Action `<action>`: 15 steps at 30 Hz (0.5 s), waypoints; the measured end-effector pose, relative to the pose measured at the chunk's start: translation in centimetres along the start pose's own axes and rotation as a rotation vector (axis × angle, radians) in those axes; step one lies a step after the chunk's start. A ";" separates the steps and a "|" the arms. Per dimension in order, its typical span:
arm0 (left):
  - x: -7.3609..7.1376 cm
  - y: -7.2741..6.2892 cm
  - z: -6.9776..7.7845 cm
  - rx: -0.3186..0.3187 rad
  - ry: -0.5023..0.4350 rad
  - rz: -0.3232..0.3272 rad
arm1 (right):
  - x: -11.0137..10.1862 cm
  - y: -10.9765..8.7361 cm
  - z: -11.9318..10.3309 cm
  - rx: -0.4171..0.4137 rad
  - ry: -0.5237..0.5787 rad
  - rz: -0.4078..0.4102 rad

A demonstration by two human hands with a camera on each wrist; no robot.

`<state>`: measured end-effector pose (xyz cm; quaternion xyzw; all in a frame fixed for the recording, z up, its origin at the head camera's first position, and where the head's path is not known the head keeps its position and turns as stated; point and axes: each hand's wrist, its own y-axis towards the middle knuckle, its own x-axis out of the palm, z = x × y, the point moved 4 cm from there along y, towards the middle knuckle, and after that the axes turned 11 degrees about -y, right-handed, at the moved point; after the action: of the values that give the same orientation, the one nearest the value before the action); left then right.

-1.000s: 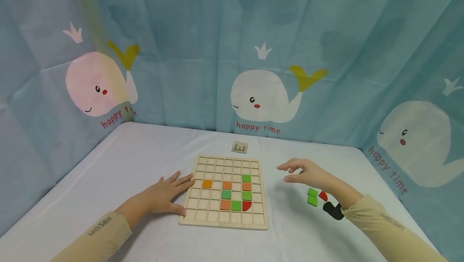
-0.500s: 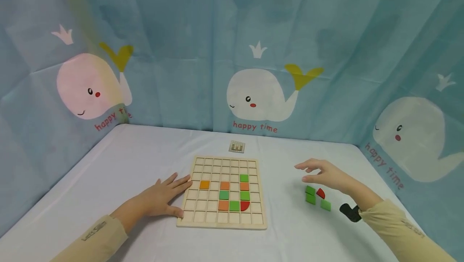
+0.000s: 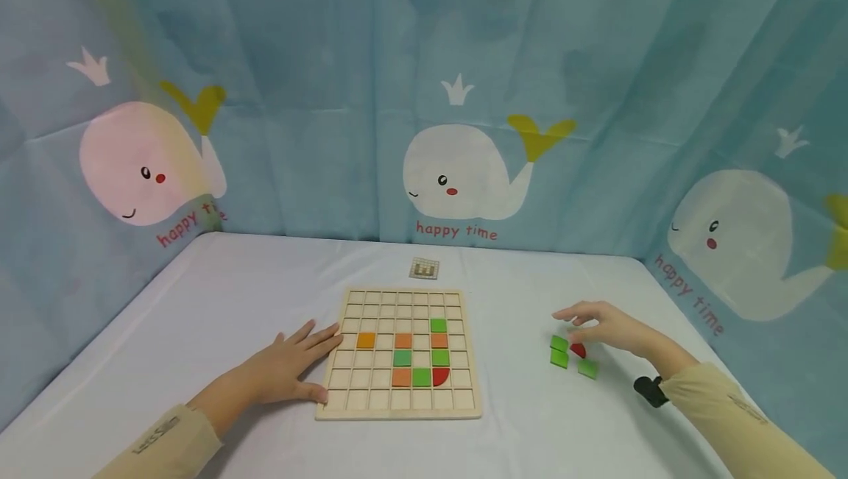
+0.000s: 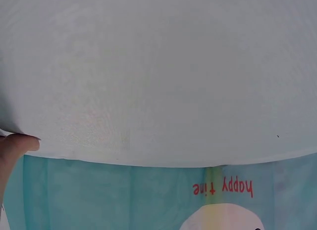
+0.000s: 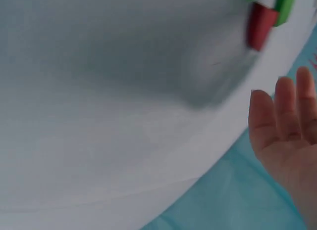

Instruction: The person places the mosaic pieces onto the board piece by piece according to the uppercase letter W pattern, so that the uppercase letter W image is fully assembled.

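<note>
My left hand (image 3: 285, 365) lies spread on the tablecloth, its fingers and thumb touching the left edge of a wooden grid board (image 3: 397, 414). Set in the board's squares are an orange tile (image 3: 366, 341), several salmon and green tiles, and a red quarter-circle tile (image 3: 440, 377). On the right, my right hand (image 3: 609, 328) hovers over loose tiles, fingers relaxed and nothing visibly held. Below it lie three green tiles, one of them a green square (image 3: 587, 368), and a red tile (image 3: 578, 351) partly hidden by the thumb. The right wrist view shows that red tile (image 5: 261, 26) blurred, apart from the fingers.
A small patterned card (image 3: 424, 268) lies behind the board. White cloth (image 3: 510, 420) covers the table between board and loose tiles. A blue curtain (image 3: 318, 170) printed with whales stands along the back and sides. A black wrist device (image 3: 651, 391) sits at my right wrist.
My right hand has moved right, away from the board, and lowered toward the loose tiles. A third green tile came out from behind the wrist. The left hand keeps its place; the head view shifted slightly.
</note>
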<state>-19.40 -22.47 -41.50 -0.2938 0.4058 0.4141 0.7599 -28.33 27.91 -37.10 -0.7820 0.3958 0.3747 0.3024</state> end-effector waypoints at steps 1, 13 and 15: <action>0.0 0.0 0.0 0.002 0.001 0.003 | 0.2 0.1 0.4 0.005 -0.001 -0.015; 0.0 -0.1 0.0 0.022 0.012 0.004 | 1.4 2.0 2.0 -0.035 -0.067 -0.090; 0.0 0.0 -0.1 0.024 0.011 0.007 | 1.4 2.2 2.0 -0.019 -0.074 -0.089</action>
<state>-19.40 -22.59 -41.57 -0.2854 0.4159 0.4103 0.7598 -30.29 27.82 -39.74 -0.7872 0.3454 0.3935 0.3257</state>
